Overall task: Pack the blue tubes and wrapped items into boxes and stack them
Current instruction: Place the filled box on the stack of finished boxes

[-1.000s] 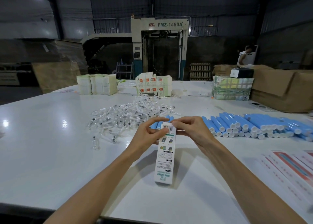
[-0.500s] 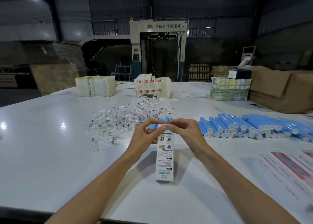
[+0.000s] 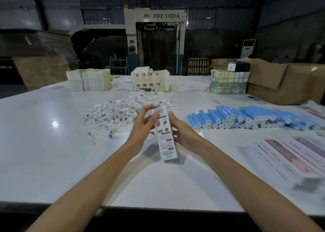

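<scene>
A wide white table [image 3: 52, 161] is seen. On its right side, many blue tubes [image 3: 246, 117] are laid side by side, with their white caps pointed to the near side. Left of them, at the middle, a heap of clear wrapped items [image 3: 116, 115] is spread. Nearer, between the two heaps, a long white box [image 3: 164, 137] is held, its long side running near to far and its barcode end pointed far. Its far end is gripped by the left hand [image 3: 143, 126]. Its right side is clasped by the right hand [image 3: 183, 135].
</scene>
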Tool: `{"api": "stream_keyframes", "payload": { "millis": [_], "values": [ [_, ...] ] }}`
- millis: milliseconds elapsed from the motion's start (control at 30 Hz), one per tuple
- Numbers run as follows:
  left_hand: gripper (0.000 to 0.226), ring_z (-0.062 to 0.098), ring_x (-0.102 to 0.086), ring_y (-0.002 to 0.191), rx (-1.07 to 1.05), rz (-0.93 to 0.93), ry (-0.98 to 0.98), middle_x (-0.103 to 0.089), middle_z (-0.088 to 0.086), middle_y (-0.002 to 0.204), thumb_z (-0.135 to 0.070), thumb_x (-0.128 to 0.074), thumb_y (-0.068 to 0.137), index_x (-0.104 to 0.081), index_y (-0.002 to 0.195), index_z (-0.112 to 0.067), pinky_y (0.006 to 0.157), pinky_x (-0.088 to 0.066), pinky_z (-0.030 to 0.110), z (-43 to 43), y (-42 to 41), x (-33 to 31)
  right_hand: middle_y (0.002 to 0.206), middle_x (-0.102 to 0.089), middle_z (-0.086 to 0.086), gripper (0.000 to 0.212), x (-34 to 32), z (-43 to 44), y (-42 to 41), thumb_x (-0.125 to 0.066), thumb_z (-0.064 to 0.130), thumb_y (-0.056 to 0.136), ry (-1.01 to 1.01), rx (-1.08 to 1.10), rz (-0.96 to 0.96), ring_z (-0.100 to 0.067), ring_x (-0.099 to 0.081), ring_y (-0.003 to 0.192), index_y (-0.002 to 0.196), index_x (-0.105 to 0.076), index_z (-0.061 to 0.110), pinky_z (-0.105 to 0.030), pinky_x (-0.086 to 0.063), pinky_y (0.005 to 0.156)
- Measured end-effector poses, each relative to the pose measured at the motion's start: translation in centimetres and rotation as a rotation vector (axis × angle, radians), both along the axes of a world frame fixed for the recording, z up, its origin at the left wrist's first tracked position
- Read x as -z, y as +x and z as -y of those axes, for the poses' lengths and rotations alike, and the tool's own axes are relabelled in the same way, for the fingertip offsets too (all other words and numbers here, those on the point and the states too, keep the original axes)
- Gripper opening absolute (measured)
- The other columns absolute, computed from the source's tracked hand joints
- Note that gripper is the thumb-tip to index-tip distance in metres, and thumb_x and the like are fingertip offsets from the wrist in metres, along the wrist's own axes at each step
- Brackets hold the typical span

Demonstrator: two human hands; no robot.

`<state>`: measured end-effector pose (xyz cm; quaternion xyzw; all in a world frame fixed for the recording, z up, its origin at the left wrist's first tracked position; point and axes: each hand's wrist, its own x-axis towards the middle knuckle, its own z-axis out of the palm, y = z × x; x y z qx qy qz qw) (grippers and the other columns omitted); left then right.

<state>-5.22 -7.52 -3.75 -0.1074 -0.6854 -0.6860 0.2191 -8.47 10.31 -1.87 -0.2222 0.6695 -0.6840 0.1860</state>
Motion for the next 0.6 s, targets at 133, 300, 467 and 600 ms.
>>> {"api": "stream_keyframes", "payload": {
  "millis": [133, 300, 467, 600],
  "values": [
    [0.022, 0.023, -0.071, 0.087, 0.089, -0.021, 0.007, -0.08, 0.013, 0.103, -0.045, -0.063, 0.106, -0.055, 0.125, -0.037, 0.071, -0.058, 0.037, -0.1, -0.2, 0.4, 0.119, -0.076, -0.011, 0.052, 0.4, -1.6, 1.0, -0.041, 0.061, 0.106, -0.007, -0.122, 0.012, -0.032, -0.074, 0.106, 0.138, -0.064, 0.027, -0.043, -0.061, 0.091],
    [0.014, 0.018, -0.073, 0.108, 0.156, 0.049, -0.159, -0.08, 0.004, 0.114, -0.035, -0.053, 0.113, -0.049, 0.126, -0.037, 0.099, -0.06, 0.036, -1.4, -0.4, 0.7, 0.121, -0.074, 0.005, 0.05, 0.8, -4.3, 2.1, -0.044, 0.072, 0.1, 0.23, 0.081, -0.18, -0.017, -0.075, 0.103, 0.137, -0.055, 0.041, -0.038, -0.061, 0.087],
    [0.034, 0.008, -0.066, 0.121, 0.172, 0.077, -0.529, -0.066, -0.013, 0.134, -0.036, -0.061, 0.11, -0.048, 0.141, -0.036, 0.093, -0.055, 0.023, -2.1, -0.3, 1.9, 0.104, -0.065, 0.011, 0.058, 0.6, -9.3, 2.7, -0.047, 0.081, 0.092, 0.72, 0.458, -0.507, -0.012, -0.064, 0.092, 0.133, -0.055, 0.041, -0.034, -0.045, 0.076],
    [0.03, 0.009, -0.065, 0.123, 0.108, -0.076, -0.704, -0.07, -0.014, 0.124, -0.022, -0.061, 0.11, -0.057, 0.137, -0.036, 0.096, -0.051, 0.016, -1.5, -0.2, 3.2, 0.106, -0.067, 0.005, 0.054, 0.0, -14.3, 3.5, -0.051, 0.076, 0.093, 0.966, 0.75, -0.652, -0.023, -0.064, 0.092, 0.122, -0.062, 0.031, -0.036, -0.04, 0.073]
  ]
}}
